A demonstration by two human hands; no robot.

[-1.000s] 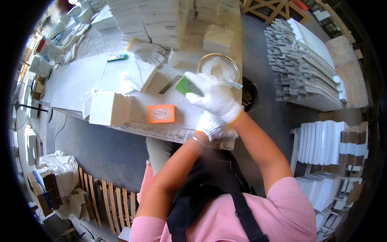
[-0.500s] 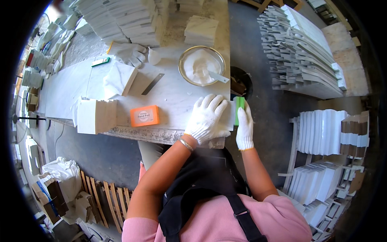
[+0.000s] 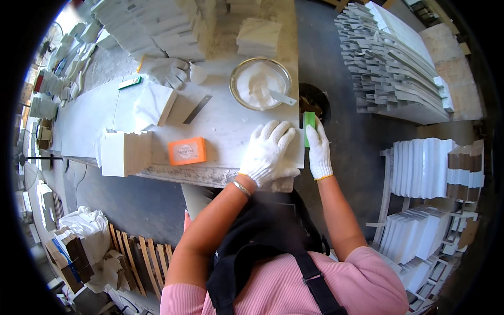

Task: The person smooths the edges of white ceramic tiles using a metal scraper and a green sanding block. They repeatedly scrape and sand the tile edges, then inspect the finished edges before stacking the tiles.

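Note:
My left hand [image 3: 269, 149], in a white knit glove, lies flat with fingers stretched on a white marble tile [image 3: 298, 148] at the table's right end. Beneath that wrist is a bit of white cloth or stone, hard to make out. In my gloved right hand [image 3: 318, 149] is a green sanding block [image 3: 309, 126], gripped between thumb and fingers. The block stands against the tile's right edge, just past the table. An orange block [image 3: 187, 151] rests left of my left hand. Beyond it lies a flat metal scraper [image 3: 197, 109].
A metal bowl [image 3: 231, 79] of white paste with a putty knife [image 3: 283, 98] stands ahead. Cut tiles [image 3: 126, 153] are stacked at the front left, more at the back. A dark bucket [image 3: 315, 100] sits right of the table. Tile stacks [image 3: 422, 168] line the right.
My right hand has slid the green block away from me along the tile's edge. My left hand stays on the tile. The whole view has shifted slightly.

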